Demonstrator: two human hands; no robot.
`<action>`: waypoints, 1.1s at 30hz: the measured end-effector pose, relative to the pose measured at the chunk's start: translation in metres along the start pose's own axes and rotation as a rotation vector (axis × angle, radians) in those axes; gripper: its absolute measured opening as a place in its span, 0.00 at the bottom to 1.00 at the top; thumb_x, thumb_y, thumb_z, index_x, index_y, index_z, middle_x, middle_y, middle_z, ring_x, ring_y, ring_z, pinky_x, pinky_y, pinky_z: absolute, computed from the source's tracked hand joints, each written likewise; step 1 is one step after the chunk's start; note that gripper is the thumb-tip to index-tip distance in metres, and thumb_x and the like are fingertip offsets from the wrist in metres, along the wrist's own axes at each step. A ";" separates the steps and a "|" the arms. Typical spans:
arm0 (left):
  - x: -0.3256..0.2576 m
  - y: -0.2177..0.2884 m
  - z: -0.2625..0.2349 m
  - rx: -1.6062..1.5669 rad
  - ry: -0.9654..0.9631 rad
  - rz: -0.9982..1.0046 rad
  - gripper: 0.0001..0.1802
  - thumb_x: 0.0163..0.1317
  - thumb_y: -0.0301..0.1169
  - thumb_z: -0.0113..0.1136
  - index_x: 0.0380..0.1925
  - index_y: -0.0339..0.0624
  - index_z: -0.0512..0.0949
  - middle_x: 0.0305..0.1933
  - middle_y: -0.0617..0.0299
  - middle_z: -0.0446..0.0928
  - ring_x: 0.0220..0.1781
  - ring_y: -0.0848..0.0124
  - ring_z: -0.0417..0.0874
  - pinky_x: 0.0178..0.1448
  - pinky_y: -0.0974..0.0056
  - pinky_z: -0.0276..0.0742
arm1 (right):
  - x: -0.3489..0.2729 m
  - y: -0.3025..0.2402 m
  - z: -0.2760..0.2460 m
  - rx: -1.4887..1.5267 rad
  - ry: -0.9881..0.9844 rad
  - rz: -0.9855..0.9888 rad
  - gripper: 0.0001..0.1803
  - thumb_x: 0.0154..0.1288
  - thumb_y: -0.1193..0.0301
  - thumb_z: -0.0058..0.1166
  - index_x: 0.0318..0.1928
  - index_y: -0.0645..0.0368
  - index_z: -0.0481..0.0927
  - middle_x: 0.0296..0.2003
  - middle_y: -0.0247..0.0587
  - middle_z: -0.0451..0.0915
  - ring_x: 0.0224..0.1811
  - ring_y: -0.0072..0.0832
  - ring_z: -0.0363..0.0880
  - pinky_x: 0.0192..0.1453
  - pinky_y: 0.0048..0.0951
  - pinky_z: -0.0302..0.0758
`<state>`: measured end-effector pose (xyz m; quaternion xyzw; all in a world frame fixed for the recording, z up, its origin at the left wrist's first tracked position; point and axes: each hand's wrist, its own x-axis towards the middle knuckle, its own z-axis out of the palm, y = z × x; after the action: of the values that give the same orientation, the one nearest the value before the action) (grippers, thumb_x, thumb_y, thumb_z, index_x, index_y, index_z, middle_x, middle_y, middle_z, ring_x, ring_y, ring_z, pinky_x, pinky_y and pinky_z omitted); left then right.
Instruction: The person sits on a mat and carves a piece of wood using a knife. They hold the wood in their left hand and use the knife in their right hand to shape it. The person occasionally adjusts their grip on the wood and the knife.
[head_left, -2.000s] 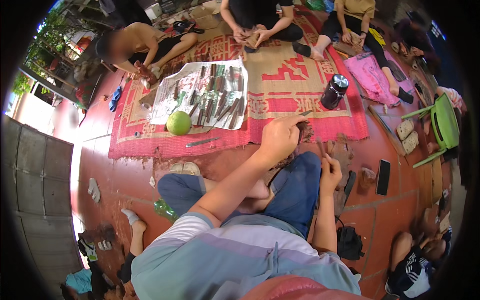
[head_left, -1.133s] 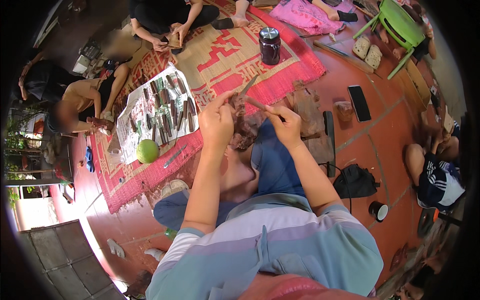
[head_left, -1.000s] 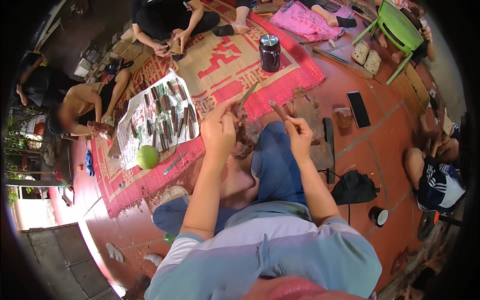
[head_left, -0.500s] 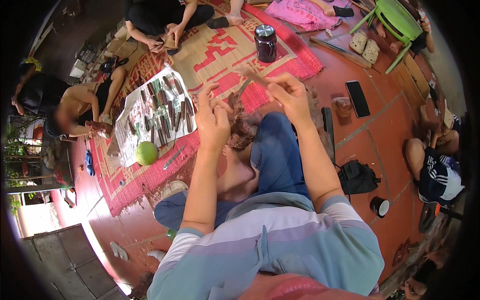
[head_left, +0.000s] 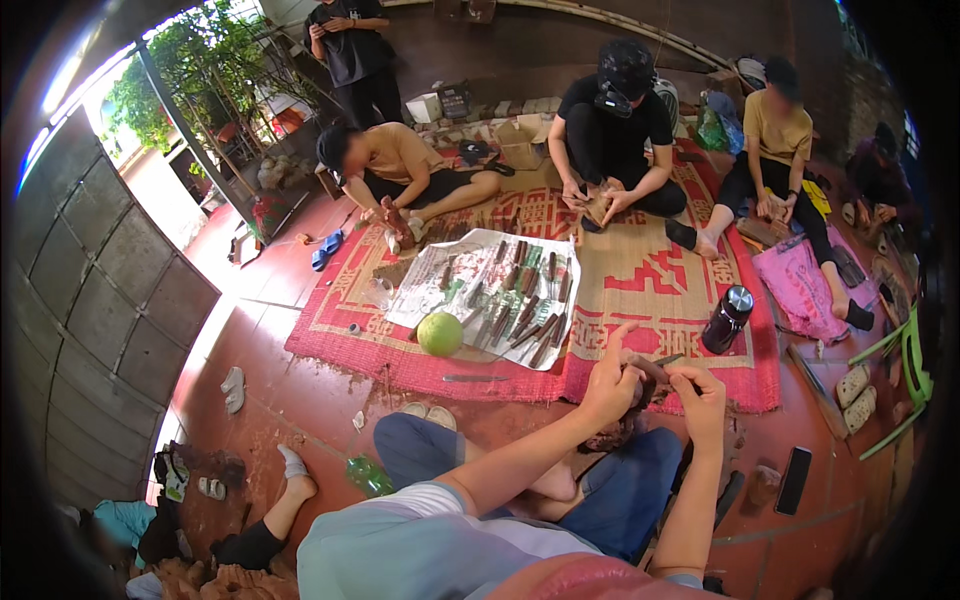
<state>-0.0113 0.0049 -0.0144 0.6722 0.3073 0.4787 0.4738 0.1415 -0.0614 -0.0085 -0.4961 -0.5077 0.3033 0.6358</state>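
Note:
A short brown strip (head_left: 652, 371), whose material I cannot tell, is held up over my crossed legs. My left hand (head_left: 606, 392) is closed at its left end, with the index finger stretched upward. My right hand (head_left: 699, 393) pinches the other end between thumb and fingers. Below them a rough brown lump (head_left: 608, 438) lies by my legs, partly hidden by my left arm. Beyond my hands, several dark brown sticks (head_left: 525, 315) lie on a white printed sheet (head_left: 420, 296). A green round fruit (head_left: 440, 334) rests at the sheet's near edge.
The red patterned mat (head_left: 345, 330) spreads ahead, with a dark flask (head_left: 728, 320) on its right. A thin blade (head_left: 475, 378) lies near its front edge. To my right is a phone (head_left: 793, 481). Several people sit around the mat; one person (head_left: 612, 140) handles a brown piece.
My view has swung up and to the left, showing more of the room. My hands have come together; the strip, earlier in my right hand alone, now sits between both.

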 end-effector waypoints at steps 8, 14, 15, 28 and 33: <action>0.002 -0.001 0.008 0.013 -0.024 0.040 0.30 0.58 0.21 0.40 0.64 0.41 0.56 0.22 0.59 0.73 0.25 0.71 0.74 0.35 0.66 0.69 | -0.040 0.022 -0.071 -0.154 0.193 0.047 0.06 0.54 0.81 0.59 0.35 0.66 0.82 0.25 0.32 0.73 0.27 0.18 0.70 0.31 0.20 0.64; -0.007 0.005 0.001 -0.113 -0.047 -0.083 0.30 0.61 0.21 0.43 0.65 0.41 0.56 0.23 0.61 0.73 0.26 0.73 0.74 0.35 0.67 0.70 | 0.004 -0.027 -0.010 -0.032 -0.091 -0.023 0.05 0.53 0.81 0.61 0.33 0.65 0.84 0.29 0.32 0.75 0.34 0.19 0.72 0.36 0.21 0.68; -0.006 0.004 0.000 -0.014 -0.047 -0.048 0.30 0.60 0.21 0.43 0.65 0.41 0.56 0.23 0.61 0.73 0.26 0.73 0.74 0.35 0.67 0.70 | 0.007 -0.021 -0.006 0.064 -0.135 0.061 0.05 0.53 0.81 0.61 0.33 0.65 0.84 0.29 0.32 0.75 0.35 0.20 0.72 0.37 0.21 0.68; -0.004 0.012 0.002 0.051 -0.053 -0.014 0.31 0.56 0.24 0.39 0.64 0.38 0.56 0.22 0.62 0.74 0.31 0.73 0.76 0.54 0.66 0.68 | 0.010 -0.032 -0.012 -0.082 -0.218 -0.024 0.04 0.55 0.80 0.58 0.33 0.66 0.84 0.33 0.35 0.77 0.36 0.21 0.75 0.39 0.22 0.70; -0.002 0.012 -0.002 0.060 -0.045 -0.030 0.31 0.56 0.24 0.40 0.64 0.37 0.56 0.22 0.61 0.76 0.30 0.73 0.75 0.60 0.64 0.64 | 0.003 0.017 -0.068 -0.071 -0.126 0.059 0.05 0.54 0.78 0.62 0.33 0.64 0.85 0.32 0.35 0.78 0.35 0.22 0.77 0.38 0.22 0.72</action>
<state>-0.0141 -0.0007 -0.0040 0.6920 0.3207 0.4470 0.4674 0.2088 -0.0753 -0.0228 -0.5128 -0.5425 0.3343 0.5754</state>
